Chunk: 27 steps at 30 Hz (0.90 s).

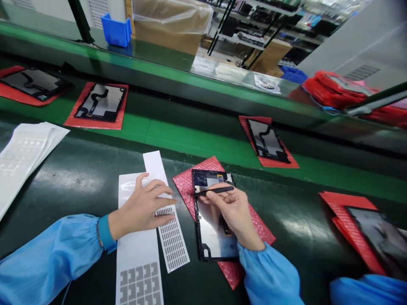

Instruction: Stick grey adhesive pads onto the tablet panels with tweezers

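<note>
My right hand [233, 207] pinches a pair of black tweezers [219, 190]. Their tip points left, over the upper left edge of a tablet screen assembly [211, 237] with a black frame and silvery back. That assembly lies on a red bubble-wrap bag [184, 182], set at an angle on the dark green bench. To its left, my left hand [144, 207] rests with fingers spread across two sticker sheets. One is a narrow sheet [174, 250] with rows of small grey strips; the other, a wider white sheet [136, 250], carries grey notched stickers lower down.
More sheets [22, 156] lie stacked at the left. Along the green belt [159, 127] sit screen assemblies on red bags, such as one [101, 101] at left and another [267, 140] at right. A further assembly [378, 237] lies near a blue sleeve [369, 290] at lower right.
</note>
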### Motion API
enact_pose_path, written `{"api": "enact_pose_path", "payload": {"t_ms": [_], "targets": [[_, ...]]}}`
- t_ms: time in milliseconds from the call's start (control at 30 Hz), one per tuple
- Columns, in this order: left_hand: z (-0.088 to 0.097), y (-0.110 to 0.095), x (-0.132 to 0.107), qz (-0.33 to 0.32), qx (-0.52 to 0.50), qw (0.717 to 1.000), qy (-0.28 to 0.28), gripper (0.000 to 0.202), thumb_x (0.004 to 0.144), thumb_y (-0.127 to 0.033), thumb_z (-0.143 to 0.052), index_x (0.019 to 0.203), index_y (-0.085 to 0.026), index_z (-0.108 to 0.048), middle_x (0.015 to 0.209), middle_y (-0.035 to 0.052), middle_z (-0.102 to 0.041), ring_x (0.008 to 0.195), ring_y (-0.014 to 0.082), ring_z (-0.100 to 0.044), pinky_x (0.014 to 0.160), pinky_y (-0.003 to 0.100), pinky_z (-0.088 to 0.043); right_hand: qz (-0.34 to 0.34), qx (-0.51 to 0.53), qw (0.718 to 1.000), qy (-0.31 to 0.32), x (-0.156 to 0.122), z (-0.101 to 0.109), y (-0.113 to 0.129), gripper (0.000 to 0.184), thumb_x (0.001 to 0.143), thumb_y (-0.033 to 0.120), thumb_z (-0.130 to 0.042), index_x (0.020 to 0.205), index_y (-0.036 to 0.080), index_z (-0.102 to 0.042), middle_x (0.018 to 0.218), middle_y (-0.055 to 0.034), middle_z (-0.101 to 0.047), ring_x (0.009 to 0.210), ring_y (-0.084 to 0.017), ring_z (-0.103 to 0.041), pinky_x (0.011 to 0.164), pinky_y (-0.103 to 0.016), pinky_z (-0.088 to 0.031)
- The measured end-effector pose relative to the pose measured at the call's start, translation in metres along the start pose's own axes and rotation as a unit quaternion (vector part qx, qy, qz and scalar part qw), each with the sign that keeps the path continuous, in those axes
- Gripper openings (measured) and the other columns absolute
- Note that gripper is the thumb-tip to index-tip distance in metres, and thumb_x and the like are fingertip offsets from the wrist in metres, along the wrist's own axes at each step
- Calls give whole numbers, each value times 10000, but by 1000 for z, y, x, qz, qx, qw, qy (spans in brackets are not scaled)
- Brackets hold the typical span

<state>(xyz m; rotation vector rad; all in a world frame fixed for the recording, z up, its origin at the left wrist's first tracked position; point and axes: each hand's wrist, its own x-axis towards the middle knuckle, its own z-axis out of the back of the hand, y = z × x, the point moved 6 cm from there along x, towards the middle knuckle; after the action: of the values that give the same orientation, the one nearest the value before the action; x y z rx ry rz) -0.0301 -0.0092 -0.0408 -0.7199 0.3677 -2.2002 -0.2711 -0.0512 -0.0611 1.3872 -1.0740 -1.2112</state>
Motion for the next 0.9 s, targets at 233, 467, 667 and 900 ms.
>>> {"api": "enact_pose_path", "payload": {"t_ms": [233, 467, 667, 900], "targets": [[-26, -20, 41, -98, 20, 995, 24, 216, 1015, -398, -606, 1164, -268, -691, 958, -10, -680, 933, 179, -602, 929, 449, -280, 43, -51, 997, -41, 10, 35, 2, 307, 788, 387, -932, 907, 180, -738, 756, -82, -789, 705, -207, -790, 684, -226, -646], [-33, -15, 48, -97, 16, 995, 16, 210, 1030, -389, -568, 1160, -291, -699, 923, -13, -678, 907, 182, -590, 910, 451, -270, 40, -62, 997, -29, 7, 31, -1, 253, 822, 360, -905, 917, 193, -740, 770, -70, -792, 696, -190, -777, 683, -232, -630], [-33, -16, 47, -97, 15, 995, 22, 223, 1024, -391, -576, 1175, -276, -694, 926, -2, -686, 902, 186, -587, 905, 455, -274, 37, -66, 997, -30, 7, 33, -1, 233, 827, 344, -898, 914, 195, -741, 764, -63, -789, 682, -189, -770, 662, -238, -625], [-33, -16, 47, -97, 17, 995, 16, 226, 1015, -405, -590, 1174, -279, -691, 953, -7, -694, 917, 192, -595, 903, 460, -274, 27, -66, 997, -29, 6, 32, -1, 247, 822, 347, -901, 925, 196, -735, 786, -68, -795, 717, -201, -783, 694, -251, -638]]}}
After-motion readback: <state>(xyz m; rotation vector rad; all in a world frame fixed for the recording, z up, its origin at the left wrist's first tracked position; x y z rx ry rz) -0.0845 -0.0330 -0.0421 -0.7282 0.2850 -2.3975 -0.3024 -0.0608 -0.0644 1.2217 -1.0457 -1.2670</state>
